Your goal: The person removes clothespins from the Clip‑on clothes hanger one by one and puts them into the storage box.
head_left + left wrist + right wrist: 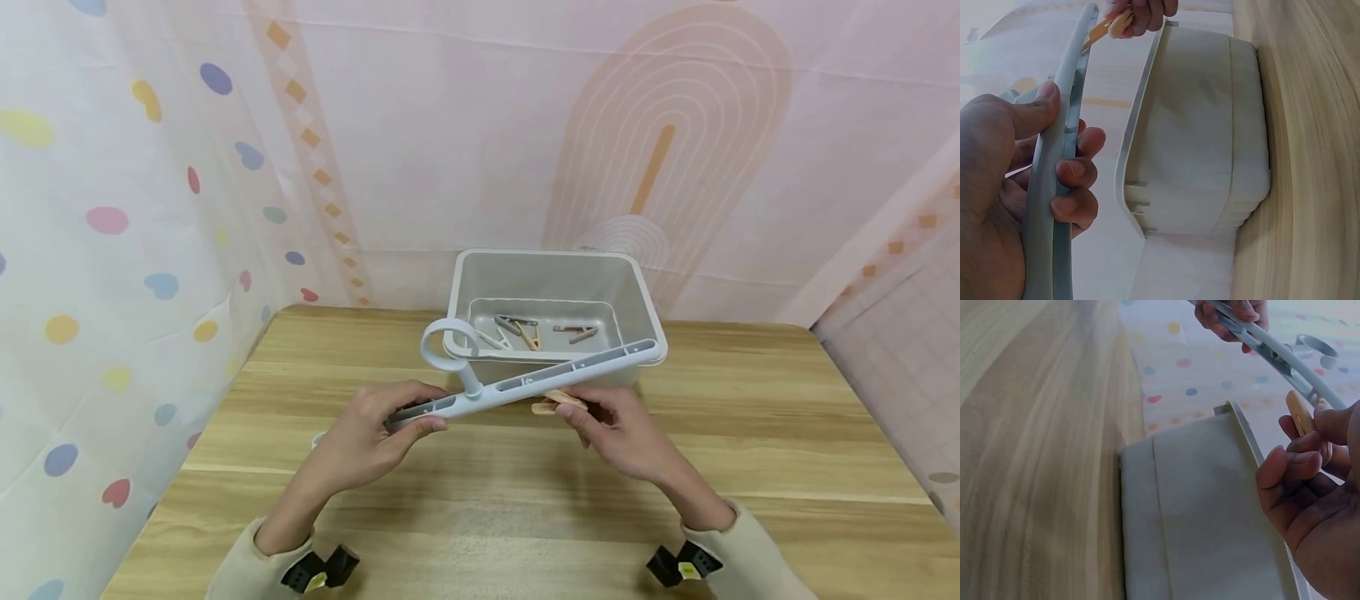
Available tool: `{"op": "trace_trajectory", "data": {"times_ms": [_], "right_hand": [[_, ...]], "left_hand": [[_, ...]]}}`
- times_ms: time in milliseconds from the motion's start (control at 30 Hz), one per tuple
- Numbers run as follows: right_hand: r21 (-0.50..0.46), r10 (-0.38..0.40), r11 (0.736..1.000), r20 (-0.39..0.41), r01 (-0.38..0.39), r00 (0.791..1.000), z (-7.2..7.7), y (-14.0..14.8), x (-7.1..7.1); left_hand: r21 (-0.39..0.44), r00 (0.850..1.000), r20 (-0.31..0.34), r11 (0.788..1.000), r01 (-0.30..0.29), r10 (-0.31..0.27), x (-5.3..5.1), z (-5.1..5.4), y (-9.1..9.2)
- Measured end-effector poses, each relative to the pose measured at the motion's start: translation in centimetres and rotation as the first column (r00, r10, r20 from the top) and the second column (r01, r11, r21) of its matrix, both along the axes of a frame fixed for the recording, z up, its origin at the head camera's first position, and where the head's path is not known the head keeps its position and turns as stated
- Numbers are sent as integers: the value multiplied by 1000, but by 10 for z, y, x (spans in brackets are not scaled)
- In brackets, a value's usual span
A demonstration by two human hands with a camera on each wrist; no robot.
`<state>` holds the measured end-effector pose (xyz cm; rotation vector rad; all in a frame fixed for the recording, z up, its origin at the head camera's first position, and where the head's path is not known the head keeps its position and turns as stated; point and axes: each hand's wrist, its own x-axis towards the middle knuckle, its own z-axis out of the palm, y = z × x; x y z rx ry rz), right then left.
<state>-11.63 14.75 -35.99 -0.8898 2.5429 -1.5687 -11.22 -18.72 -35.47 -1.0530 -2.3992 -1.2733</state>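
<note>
A light grey-blue plastic hanger bar [558, 377] with a round ring hook slants up to the right above the table. My left hand [378, 429] grips its left end, thumb in front and fingers curled round the back, as the left wrist view shows. Near the bar's underside, my right hand [618, 425] pinches a tan clothespin [547, 408] between thumb and fingers. In the left wrist view the clothespin's [1120, 24] far end meets the bar; whether it is clipped on, I cannot tell.
Behind the bar stands a pale grey bin [551, 275] holding several clothespins [582, 334] in grey, white, tan and brown. A small white thing [317, 439] shows beside my left wrist. The wooden table [750, 400] ends at a patterned curtain [450, 150].
</note>
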Motion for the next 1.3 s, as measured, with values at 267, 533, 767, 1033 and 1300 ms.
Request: {"op": "trace_trajectory", "data": {"times_ms": [267, 533, 767, 1033, 1300], "right_hand": [[-73, 6, 997, -74, -11, 997, 4, 4, -2], [-147, -57, 989, -170, 32, 984, 2, 1, 2], [-258, -84, 965, -121, 50, 989, -6, -9, 6], [-361, -107, 930, -69, 75, 992, -13, -15, 9], [-434, -35, 900, 5, 34, 999, -14, -20, 9]], "left_hand": [[-1, 1000, 6, 1000, -8, 8, 1, -1, 1], [3, 1000, 9, 1000, -6, 6, 1, 0, 1], [18, 999, -49, 1000, 24, -23, 0, -2, -1], [20, 999, -52, 1000, 13, -12, 1, -2, -1], [26, 998, -68, 1000, 3, -1, 1, -1, -1]]}}
